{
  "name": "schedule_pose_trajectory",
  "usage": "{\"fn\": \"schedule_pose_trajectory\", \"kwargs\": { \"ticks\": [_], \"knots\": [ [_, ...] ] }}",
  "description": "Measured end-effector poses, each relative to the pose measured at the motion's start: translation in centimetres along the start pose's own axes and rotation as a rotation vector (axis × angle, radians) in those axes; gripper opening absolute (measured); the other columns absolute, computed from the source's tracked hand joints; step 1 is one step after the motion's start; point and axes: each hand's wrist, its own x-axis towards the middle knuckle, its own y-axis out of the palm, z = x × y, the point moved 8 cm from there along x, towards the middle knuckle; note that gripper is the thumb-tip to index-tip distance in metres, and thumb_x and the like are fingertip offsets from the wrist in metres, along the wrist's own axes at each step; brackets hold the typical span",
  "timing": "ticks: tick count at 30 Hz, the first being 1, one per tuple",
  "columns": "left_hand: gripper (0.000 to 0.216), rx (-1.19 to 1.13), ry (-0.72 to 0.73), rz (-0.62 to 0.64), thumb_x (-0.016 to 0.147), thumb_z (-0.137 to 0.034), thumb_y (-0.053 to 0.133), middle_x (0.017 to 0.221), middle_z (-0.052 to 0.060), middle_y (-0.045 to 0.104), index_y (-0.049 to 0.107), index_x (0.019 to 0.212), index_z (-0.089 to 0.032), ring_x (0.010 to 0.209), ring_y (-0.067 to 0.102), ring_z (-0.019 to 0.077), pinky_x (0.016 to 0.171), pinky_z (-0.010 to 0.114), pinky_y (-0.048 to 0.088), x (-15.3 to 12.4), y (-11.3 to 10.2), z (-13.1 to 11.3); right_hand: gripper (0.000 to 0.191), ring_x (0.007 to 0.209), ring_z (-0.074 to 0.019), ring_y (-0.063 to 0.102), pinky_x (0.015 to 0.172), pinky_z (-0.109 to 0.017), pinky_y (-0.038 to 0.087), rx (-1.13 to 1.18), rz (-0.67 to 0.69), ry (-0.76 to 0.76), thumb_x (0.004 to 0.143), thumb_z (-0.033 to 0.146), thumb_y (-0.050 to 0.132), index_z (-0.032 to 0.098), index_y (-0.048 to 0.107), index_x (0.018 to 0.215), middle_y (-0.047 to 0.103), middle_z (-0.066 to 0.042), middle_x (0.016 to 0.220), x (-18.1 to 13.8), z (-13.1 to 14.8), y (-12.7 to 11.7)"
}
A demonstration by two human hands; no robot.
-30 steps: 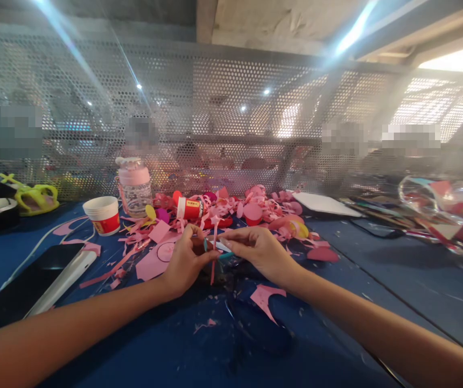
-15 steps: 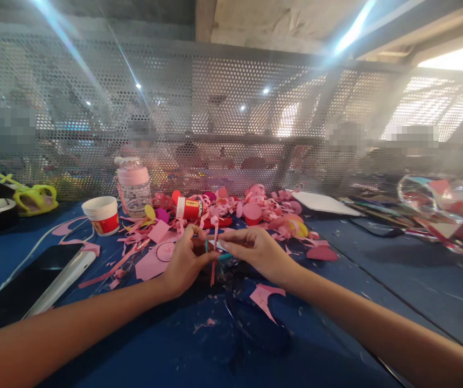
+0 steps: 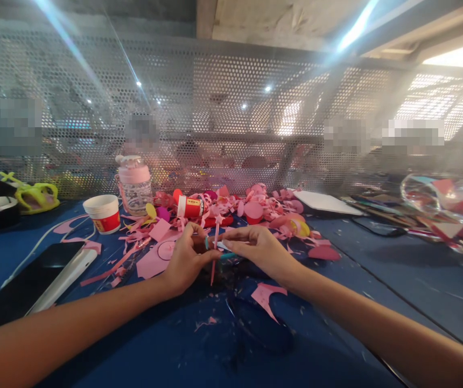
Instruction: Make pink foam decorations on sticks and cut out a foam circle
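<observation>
My left hand (image 3: 187,257) is closed in a pinch around a thin pink paper strip (image 3: 216,237), which stands nearly upright between the fingertips. A turquoise ring or band shows at one of its fingers. Just to the right, my right hand (image 3: 258,249) is closed, its thumb and fingers pressed together on a small white piece (image 3: 222,246). Below its fingertips lies a turquoise edge (image 3: 231,255) whose kind I cannot make out. The two hands nearly meet. Behind them spreads a heap of pink paper scraps (image 3: 269,215), with a large pink sheet (image 3: 151,264) beside my left hand.
Left stand stacked paper cups (image 3: 107,222), a pink-lidded bottle (image 3: 134,188) and a phone (image 3: 29,275) beside a white device. Another paper cup (image 3: 191,206) lies in the scraps. White paper (image 3: 326,203) and clear plastic (image 3: 449,199) lie right. A perforated screen (image 3: 231,113) stands behind.
The pink strip shows more plainly and stands slightly further right. Both hands have barely moved and keep their pinches. The view has shifted a little.
</observation>
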Motion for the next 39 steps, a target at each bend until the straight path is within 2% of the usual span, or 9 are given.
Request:
{"fn": "schedule_pose_trajectory", "kwargs": {
  "ticks": [9, 18, 23, 30, 39],
  "knots": [
    [0.048, 0.072, 0.015, -0.028, 0.059, -0.025, 0.074, 0.059, -0.008, 0.057, 0.03, 0.075, -0.022, 0.054, 0.055, 0.0104, 0.054, 0.021, 0.04, 0.0, -0.3, -0.2, 0.028, 0.088, -0.0219, 0.064, 0.08, -0.034, 0.048, -0.049, 0.056, -0.017, 0.072, 0.031, 0.06, 0.017, 0.07, 0.094, 0.07, -0.007, 0.094, -0.6, 0.4, 1.0],
    [0.048, 0.117, 0.03, -0.03, 0.058, -0.029, 0.075, 0.064, -0.005, 0.06, 0.031, 0.076, -0.021, 0.058, 0.058, 0.0128, 0.054, 0.023, 0.043, -0.1, -0.3, -0.3, 0.025, 0.077, -0.0181, 0.064, 0.071, -0.03, 0.049, -0.031, 0.061, -0.053, 0.076, 0.031, 0.054, 0.018, 0.072, 0.088, 0.071, -0.003, 0.082, -0.7, 0.0, 1.7],
    [0.048, 0.108, 0.029, -0.033, 0.058, -0.028, 0.075, 0.064, -0.005, 0.061, 0.031, 0.075, -0.021, 0.059, 0.058, 0.0127, 0.056, 0.023, 0.043, -0.1, -0.3, -0.3, 0.024, 0.077, -0.0188, 0.064, 0.072, -0.032, 0.049, -0.043, 0.034, -0.003, 0.074, 0.029, 0.057, 0.016, 0.071, 0.089, 0.071, -0.004, 0.084, -0.6, -0.1, 1.4],
    [0.046, 0.081, 0.017, -0.022, 0.059, -0.028, 0.074, 0.066, -0.003, 0.063, 0.032, 0.076, -0.021, 0.061, 0.061, 0.0141, 0.057, 0.024, 0.045, -0.2, -0.2, -0.3, 0.02, 0.079, -0.0174, 0.063, 0.074, -0.03, 0.049, -0.008, 0.001, -0.028, 0.073, 0.022, 0.057, 0.017, 0.071, 0.086, 0.071, -0.003, 0.082, -0.7, 0.2, 1.2],
    [0.046, 0.026, 0.006, -0.032, 0.059, -0.026, 0.074, 0.066, -0.004, 0.064, 0.032, 0.076, -0.021, 0.062, 0.062, 0.0145, 0.058, 0.024, 0.045, 0.0, -0.2, -0.2, 0.02, 0.084, -0.0188, 0.064, 0.079, -0.032, 0.048, 0.038, -0.05, -0.04, 0.071, 0.024, 0.059, 0.018, 0.071, 0.086, 0.071, -0.004, 0.086, -0.6, 0.1, 0.6]
  ]
}}
